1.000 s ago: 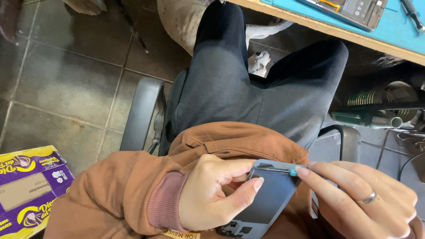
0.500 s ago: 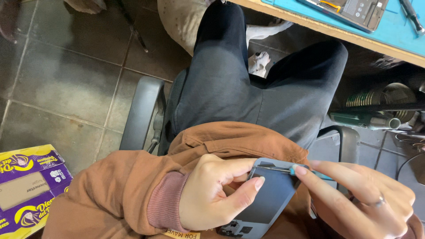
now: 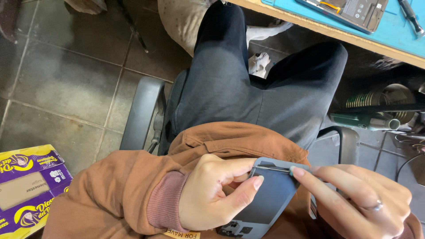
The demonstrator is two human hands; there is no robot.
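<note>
My left hand (image 3: 212, 199) grips a dark grey phone body (image 3: 270, 199) over my lap, thumb and forefinger pinching its upper left corner. My right hand (image 3: 358, 203), with a ring on one finger, reaches in from the right. Its forefinger tip presses a thin pry tool (image 3: 272, 168) that lies along the phone's top edge. A little of the tool's teal end shows at the fingertip. A brown sleeve with a pink cuff covers my left arm. The phone's lower end, with small exposed parts, runs out of the bottom of the view.
A desk with a blue mat (image 3: 389, 33) at the top right holds an opened phone (image 3: 349, 11) and a hand tool (image 3: 411, 17). A purple and yellow carton (image 3: 26, 186) lies on the tiled floor at left. Grey chair armrest (image 3: 141, 115). Metal cans (image 3: 376, 104) under the desk.
My right forefinger has crept slightly left along the phone's top edge, and less of the blue tool shows. My left hand keeps its grip.
</note>
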